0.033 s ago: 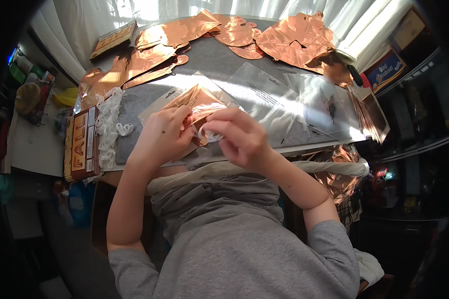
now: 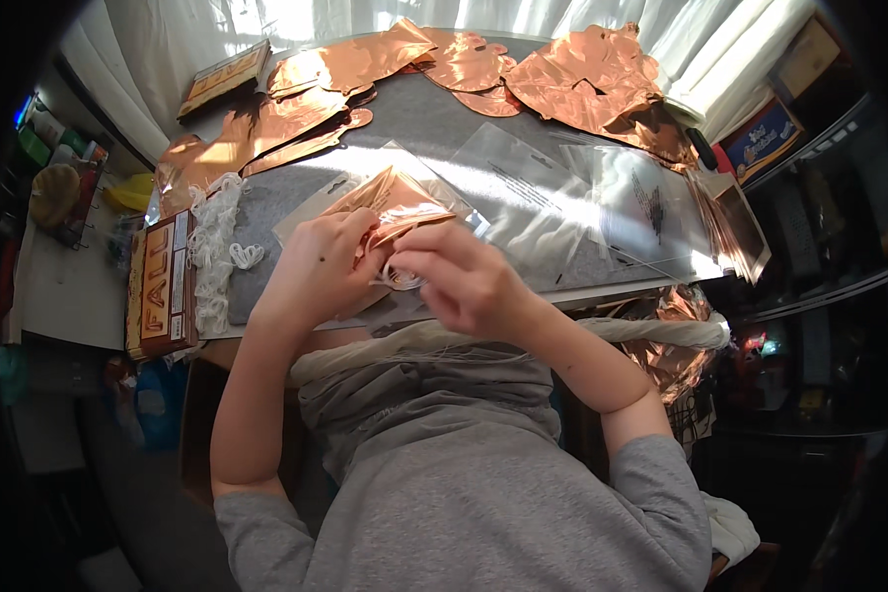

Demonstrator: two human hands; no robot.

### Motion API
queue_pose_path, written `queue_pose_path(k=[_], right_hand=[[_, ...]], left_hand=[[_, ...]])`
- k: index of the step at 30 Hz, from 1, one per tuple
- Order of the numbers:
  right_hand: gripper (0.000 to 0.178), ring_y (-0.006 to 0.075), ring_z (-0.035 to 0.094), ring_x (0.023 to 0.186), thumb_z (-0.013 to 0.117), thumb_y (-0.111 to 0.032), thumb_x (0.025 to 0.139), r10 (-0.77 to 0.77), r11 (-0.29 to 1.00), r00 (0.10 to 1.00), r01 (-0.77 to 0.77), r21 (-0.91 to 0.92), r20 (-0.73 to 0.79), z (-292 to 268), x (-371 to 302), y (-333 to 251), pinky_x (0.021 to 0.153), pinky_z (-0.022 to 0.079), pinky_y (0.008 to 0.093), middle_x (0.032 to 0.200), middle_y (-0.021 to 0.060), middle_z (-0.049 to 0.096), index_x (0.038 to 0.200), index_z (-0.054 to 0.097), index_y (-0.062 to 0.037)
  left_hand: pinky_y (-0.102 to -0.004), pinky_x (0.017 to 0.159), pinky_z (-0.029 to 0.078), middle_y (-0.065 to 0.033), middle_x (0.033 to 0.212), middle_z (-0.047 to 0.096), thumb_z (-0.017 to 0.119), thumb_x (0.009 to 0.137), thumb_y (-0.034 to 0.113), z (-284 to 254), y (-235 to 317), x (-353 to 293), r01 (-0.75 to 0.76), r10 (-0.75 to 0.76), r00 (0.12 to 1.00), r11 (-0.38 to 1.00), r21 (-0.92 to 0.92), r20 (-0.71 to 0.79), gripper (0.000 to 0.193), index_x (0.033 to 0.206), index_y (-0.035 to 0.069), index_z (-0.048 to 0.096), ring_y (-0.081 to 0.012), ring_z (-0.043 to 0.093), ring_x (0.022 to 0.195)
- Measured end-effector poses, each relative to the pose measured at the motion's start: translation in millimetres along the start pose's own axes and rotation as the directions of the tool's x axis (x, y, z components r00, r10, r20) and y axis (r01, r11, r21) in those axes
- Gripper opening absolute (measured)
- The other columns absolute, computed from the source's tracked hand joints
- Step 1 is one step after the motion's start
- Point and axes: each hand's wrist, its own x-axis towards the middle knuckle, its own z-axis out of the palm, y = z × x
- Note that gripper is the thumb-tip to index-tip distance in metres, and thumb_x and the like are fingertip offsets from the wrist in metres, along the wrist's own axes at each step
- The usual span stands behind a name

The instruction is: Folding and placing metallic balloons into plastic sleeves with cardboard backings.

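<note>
Folded copper foil (image 2: 411,202) sits above the worktop (image 2: 405,116), clamped in your left hand (image 2: 318,264); your right hand (image 2: 469,283) meets white string (image 2: 405,280), its fingers' closure unclear. Tugging unevenly could tangle the string or crease the foil.

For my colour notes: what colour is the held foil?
The foil is copper, best seen in head view.

Left hand (image 2: 321,259), right hand (image 2: 469,278) curled; 2 elbows (image 2: 624,403) bent.
</note>
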Motion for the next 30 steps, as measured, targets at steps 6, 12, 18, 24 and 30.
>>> queue_pose_path(k=[6, 12, 18, 24, 30], right_hand=[[0.03, 0.0287, 0.058, 0.121, 0.072, -0.019, 0.089, 0.063, 0.966, 0.906, 0.049, -0.253, 0.418, -1, -19, 1, 0.107, 0.043, 0.0446, 0.118, 0.0112, 0.065, 0.117, 0.075, -0.0075], [0.03, 0.0281, 0.057, 0.12, 0.068, -0.027, 0.098, 0.306, 0.925, 0.837, -0.149, -0.349, 0.454, 3, -14, -7, 0.115, 0.034, 0.0442, 0.118, 0.0105, 0.066, 0.12, 0.074, -0.0065], [0.033, 0.0292, 0.06, 0.119, 0.066, -0.027, 0.1, 0.182, 0.938, 0.887, -0.027, -0.346, 0.424, 30, -13, -8, 0.116, 0.034, 0.0468, 0.121, 0.0111, 0.067, 0.125, 0.069, -0.005], [0.035, 0.0286, 0.06, 0.119, 0.07, -0.027, 0.097, 0.189, 0.96, 0.916, -0.096, -0.264, 0.353, 15, -21, -14, 0.116, 0.034, 0.0465, 0.123, 0.011, 0.066, 0.124, 0.069, -0.0049], [0.037, 0.0286, 0.058, 0.122, 0.071, -0.031, 0.097, 0.23, 0.94, 0.882, -0.091, -0.329, 0.411, 15, -21, -20, 0.117, 0.032, 0.047, 0.125, 0.012, 0.064, 0.124, 0.07, -0.0059]], left_hand=[[-0.042, 0.071, 0.057, -0.0217, 0.092, 0.072, 0.069, 0.093, 0.011, -5, -3, 1, 0.018, -0.016, 0.999, 0.997, -0.069, 0.038, 0.016, 0.103, -0.001, 0.067, -0.039, 0.073, 0.082], [-0.0419, 0.073, 0.057, -0.0224, 0.093, 0.073, 0.069, 0.095, 0.013, -6, 0, 1, 0.025, -0.025, 0.998, 1.0, -0.012, 0.052, 0.019, 0.106, -0.002, 0.069, -0.0394, 0.073, 0.083], [-0.0428, 0.073, 0.057, -0.023, 0.094, 0.073, 0.069, 0.095, 0.015, -6, -1, 2, 0.016, -0.014, 0.999, 0.999, -0.039, 0.035, 0.021, 0.109, -0.002, 0.07, -0.0401, 0.073, 0.083], [-0.0433, 0.073, 0.057, -0.0227, 0.094, 0.072, 0.07, 0.094, 0.015, -5, -5, -2, -0.03, 0.031, 0.999, 0.999, -0.035, 0.026, 0.021, 0.106, -0.001, 0.068, -0.0408, 0.072, 0.083], [-0.0431, 0.072, 0.056, -0.0213, 0.093, 0.071, 0.071, 0.093, 0.018, -7, -1, -1, -0.011, 0.014, 0.999, 0.998, -0.069, 0.041, 0.022, 0.105, 0.0, 0.068, -0.04, 0.071, 0.081]])
